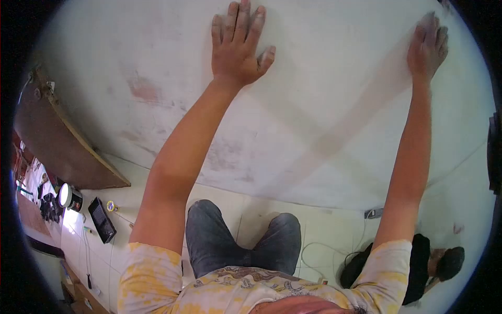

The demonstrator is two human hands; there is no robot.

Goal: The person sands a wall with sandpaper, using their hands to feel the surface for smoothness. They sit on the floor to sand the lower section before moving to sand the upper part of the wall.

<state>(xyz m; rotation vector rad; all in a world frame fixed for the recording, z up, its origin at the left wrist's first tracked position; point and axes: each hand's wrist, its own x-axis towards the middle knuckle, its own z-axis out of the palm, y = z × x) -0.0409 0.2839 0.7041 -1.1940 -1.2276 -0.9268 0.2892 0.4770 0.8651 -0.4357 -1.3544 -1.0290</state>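
Note:
A pale, smudged wall (314, 104) fills the upper part of the view. Against it my left hand (238, 49) lies flat, its fingers spread and dusty at the tips, holding nothing. Farther to the right, my right hand (428, 49) presses on the same wall. Its greyish fingers are bent and close together, and whatever may lie under them is hidden. Reddish and grey patches mark the wall to the left of and below my left hand.
At left, a brown wooden panel (68, 141) leans by the wall. A bucket (70, 197), a black tray (102, 220) and a tape roll (111, 206) are on the tiled floor. At lower right, a person in black (418, 267) is beside a power socket (373, 213) and a white cable.

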